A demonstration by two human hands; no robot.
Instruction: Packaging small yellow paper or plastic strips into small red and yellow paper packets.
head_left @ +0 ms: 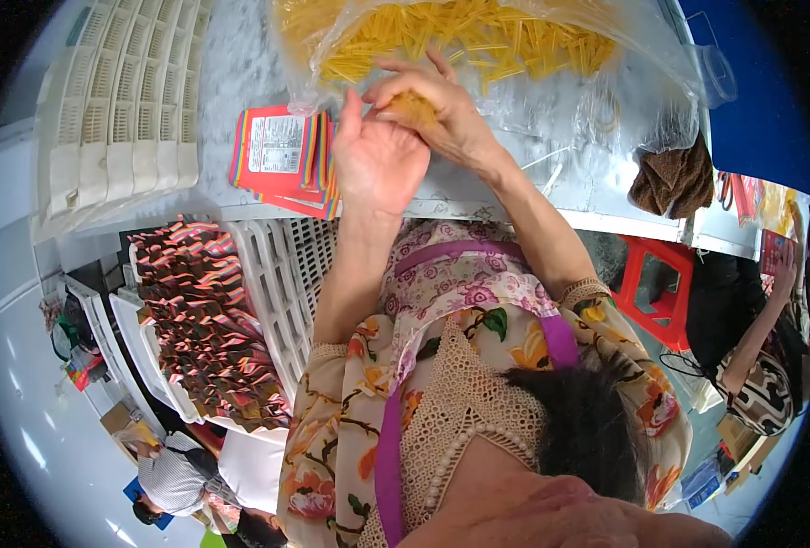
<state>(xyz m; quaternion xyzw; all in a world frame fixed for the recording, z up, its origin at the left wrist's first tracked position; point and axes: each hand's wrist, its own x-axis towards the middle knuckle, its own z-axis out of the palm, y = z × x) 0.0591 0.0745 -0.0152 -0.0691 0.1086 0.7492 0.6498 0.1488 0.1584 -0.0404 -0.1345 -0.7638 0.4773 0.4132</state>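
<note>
My right hand (460,123) curls around a small bunch of yellow pieces (413,110) that look like the thin sticks on the table; their kind is unclear. Close against it, my left hand (382,160) is palm up with the thumb stretched out and apart. Its other fingers are partly hidden behind the right hand and the bunch. Just beyond both hands, a clear plastic bag (638,100) lies spread over the tabletop, with a heap of short, thin yellow sticks (478,36) on it. Left of my left hand sits a stack of red printed packets (275,146) with striped edges.
White slatted crates (122,119) stand at the left. Below the table edge, another crate holds rows of striped packets (209,320). A brown cloth (672,181) lies at the table's right, near a red stool (656,288). Other people work at the lower left and right.
</note>
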